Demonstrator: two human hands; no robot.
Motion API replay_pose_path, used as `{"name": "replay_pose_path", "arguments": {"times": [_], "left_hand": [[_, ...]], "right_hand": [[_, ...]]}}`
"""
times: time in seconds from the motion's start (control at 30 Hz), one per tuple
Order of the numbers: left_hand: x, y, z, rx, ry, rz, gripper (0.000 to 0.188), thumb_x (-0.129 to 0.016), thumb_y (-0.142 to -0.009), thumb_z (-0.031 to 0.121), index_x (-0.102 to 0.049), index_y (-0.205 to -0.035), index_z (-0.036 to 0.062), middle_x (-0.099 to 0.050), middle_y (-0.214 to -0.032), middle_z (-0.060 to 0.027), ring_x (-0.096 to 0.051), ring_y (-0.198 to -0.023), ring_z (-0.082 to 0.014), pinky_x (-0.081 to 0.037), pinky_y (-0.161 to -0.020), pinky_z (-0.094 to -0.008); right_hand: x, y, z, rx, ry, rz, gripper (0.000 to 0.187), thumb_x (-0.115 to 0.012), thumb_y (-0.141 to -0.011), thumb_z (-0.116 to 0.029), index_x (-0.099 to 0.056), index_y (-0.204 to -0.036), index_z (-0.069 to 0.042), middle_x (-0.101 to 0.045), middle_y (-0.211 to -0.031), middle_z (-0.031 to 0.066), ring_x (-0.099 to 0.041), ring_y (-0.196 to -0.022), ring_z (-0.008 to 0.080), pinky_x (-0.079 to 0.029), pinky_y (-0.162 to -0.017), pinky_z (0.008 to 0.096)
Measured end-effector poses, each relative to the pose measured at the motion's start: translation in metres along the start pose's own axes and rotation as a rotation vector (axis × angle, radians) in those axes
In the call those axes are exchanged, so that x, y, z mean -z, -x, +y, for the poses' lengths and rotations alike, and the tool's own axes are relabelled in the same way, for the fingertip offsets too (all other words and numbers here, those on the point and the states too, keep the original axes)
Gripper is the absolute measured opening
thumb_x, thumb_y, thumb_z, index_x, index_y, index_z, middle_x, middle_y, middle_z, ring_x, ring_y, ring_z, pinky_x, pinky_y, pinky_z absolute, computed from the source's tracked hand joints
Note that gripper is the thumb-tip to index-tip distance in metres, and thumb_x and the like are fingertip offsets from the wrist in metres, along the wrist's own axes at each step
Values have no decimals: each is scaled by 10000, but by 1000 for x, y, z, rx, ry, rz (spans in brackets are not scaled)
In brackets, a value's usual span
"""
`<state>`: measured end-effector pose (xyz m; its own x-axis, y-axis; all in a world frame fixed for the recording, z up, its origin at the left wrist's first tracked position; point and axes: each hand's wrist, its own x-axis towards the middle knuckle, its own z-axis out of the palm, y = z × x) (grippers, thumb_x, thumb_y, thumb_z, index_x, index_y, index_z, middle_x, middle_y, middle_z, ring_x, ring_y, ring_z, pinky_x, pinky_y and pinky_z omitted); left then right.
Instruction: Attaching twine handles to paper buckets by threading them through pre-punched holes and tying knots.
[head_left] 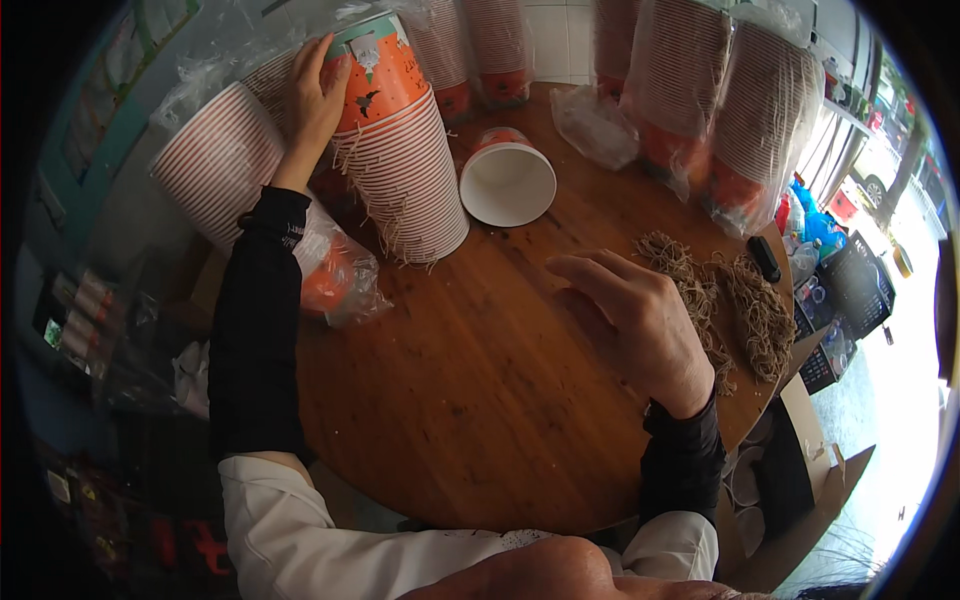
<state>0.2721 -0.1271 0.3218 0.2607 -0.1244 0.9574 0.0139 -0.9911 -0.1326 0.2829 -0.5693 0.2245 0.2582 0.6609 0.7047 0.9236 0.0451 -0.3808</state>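
1. Left hand [314, 98]: your fingers lie against the left side of the top tub [392, 85]. Can't tell whether they pinch it.
2. Right hand [645, 320]: fingers apart, nothing seen in them, over the table [470, 400] at 3 o'clock.
3. Step, as I judge it: handling the top tub. Bring your right hand in opposite the left, lift straight along the stack, don't squeeze the paper wall; loose strands [362, 190] could snag.
4. Tub's position: at your left hand's 3 o'clock, touching; from your right hand, 10 o'clock, well apart. Below it runs the nested stack [410, 180], mouths down.
5. Farther out: single tub [508, 188] on its side, table's 12 o'clock; twine bundles [758, 325], 2 to 3 o'clock, beside your right hand.
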Motion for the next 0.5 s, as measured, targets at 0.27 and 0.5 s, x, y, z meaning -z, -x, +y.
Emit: {"name": "replay_pose_path", "arguments": {"times": [0.27, 0.5], "left_hand": [[-40, 80, 111, -92, 225, -247, 301, -645, -836, 55, -602, -1133, 37, -585, -1173, -133, -561, -1116, -303, -457, -939, -387], [-135, 144, 122, -20, 43, -376, 407, -658, -796, 10, -521, -1179, 8, -543, -1051, -148, -556, -991, -329, -470, -864, -402]], "right_hand": [[-6, -8, 57, -336, -108, 153, 117, -640, -873, -68, -660, -980, -24, -667, -829, 133, -655, -681, 247, -497, -602, 322], [-100, 42, 184, -566, -29, 208, 169, -619, -878, -152, -670, -985, -32, -671, -830, 186, -658, -786, 365, -511, -665, 416]]}}
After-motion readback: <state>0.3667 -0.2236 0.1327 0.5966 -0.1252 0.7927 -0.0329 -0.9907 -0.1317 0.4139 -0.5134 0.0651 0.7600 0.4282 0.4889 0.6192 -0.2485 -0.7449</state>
